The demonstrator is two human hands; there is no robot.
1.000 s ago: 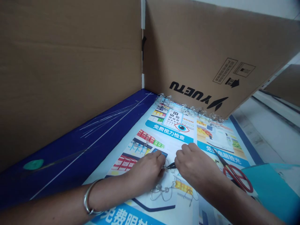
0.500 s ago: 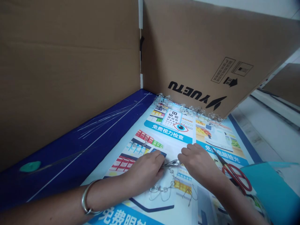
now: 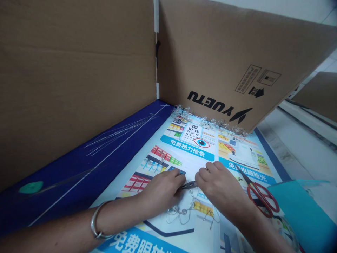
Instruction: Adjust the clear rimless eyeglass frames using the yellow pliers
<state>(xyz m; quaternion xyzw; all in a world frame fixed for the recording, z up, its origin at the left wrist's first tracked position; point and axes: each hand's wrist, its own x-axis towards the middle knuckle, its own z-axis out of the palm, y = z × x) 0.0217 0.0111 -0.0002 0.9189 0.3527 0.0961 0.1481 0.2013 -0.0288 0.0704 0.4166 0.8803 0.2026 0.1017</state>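
My left hand [image 3: 165, 186] is closed round small silver pliers [image 3: 190, 185], whose metal jaws point right toward my other hand. Close by, my right hand [image 3: 217, 179] is closed in a pinch at the jaws' tip; whatever its fingers grip is hidden. Below the jaws hangs a chain of thin wire with clear beads [image 3: 183, 211], its loops lying on the printed sheet [image 3: 181, 230]. Loose bent wire ends [image 3: 211, 218] stick out right of the chain. Red-handled scissors [image 3: 263, 198] lie beside my right forearm, blades pointing up and left.
Cardboard panels [image 3: 79, 70] stand at the left and the back [image 3: 210, 52]. A row of beaded wire pieces [image 3: 210, 123] lies along the back panel's foot. Straight wires [image 3: 118, 135] and a green piece [image 3: 31, 187] rest on the blue strip. A teal sheet [image 3: 302, 207] is at right.
Both hands stay close together at the pliers. My right hand has shifted slightly left, and the pliers' jaws have turned a little. The whole view has moved slightly.
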